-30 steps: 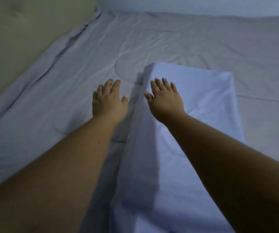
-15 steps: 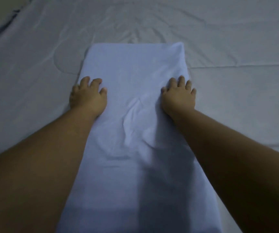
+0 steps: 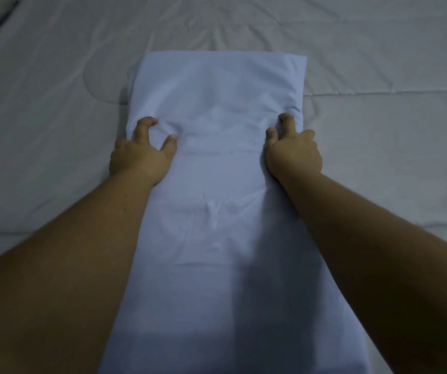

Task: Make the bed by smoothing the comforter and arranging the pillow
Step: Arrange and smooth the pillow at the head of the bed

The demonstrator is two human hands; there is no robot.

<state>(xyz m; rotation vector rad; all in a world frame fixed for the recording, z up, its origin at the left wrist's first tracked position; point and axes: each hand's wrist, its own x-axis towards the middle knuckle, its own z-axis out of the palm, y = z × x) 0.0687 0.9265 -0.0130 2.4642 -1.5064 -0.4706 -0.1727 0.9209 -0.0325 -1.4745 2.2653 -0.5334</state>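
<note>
Head view: left hand [image 3: 141, 153] and right hand [image 3: 294, 152], fingers clamped on opposite long edges of the pillow [image 3: 217, 184], mid-frame on the comforter [image 3: 55, 103].

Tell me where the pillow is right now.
In the head view, the pillow lies lengthwise down the middle of the comforter, with the left hand and right hand gripping its side edges.

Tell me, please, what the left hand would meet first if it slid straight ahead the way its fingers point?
The left hand already grips the pillow; going on, it would probably run along the pillow's left edge, then meet the wrinkled comforter beyond.
</note>
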